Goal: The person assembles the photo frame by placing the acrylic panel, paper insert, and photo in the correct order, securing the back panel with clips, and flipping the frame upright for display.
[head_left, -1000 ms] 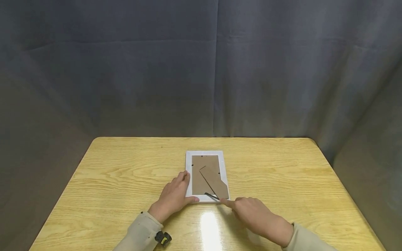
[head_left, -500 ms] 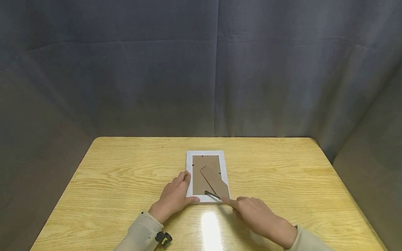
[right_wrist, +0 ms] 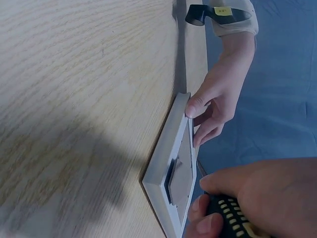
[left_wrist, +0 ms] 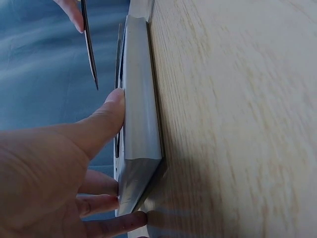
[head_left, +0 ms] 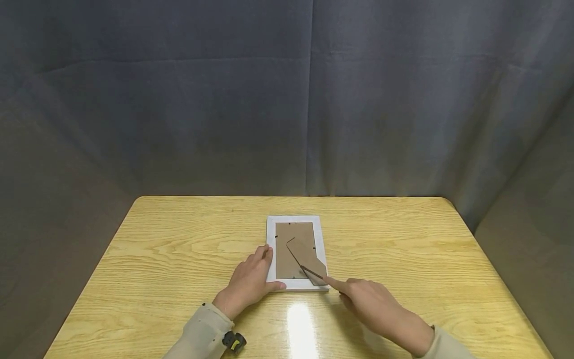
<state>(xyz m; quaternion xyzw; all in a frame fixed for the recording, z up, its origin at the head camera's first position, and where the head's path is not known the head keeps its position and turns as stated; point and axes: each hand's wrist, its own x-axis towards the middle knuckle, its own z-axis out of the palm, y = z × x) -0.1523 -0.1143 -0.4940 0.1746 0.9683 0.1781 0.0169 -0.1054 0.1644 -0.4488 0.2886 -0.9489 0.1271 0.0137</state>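
Note:
A white picture frame (head_left: 271, 259) lies on the wooden table with its brown backing board (head_left: 287, 259) up. A stand leg (head_left: 309, 252) slants across the board. Small dark tabs (head_left: 276, 236) sit along the inner edges. My left hand (head_left: 248, 279) holds the near left corner, thumb on the near edge, fingers along the left side. My right hand (head_left: 369, 304) grips a thin-bladed tool by its black and yellow handle (right_wrist: 230, 215), index finger stretched along it. In the left wrist view the tapered blade (left_wrist: 89, 49) stands apart from the frame. Its exact kind cannot be told.
A light wooden table (head_left: 179, 239) surrounds the frame on all sides. Dark grey curtains (head_left: 224, 124) hang behind it and at both sides. A black strap device (head_left: 234, 342) sits at the left sleeve cuff.
My right hand has moved slightly right and away from me. The blade has shifted from the near inner edge to over the stand leg. My left hand and the frame stay put.

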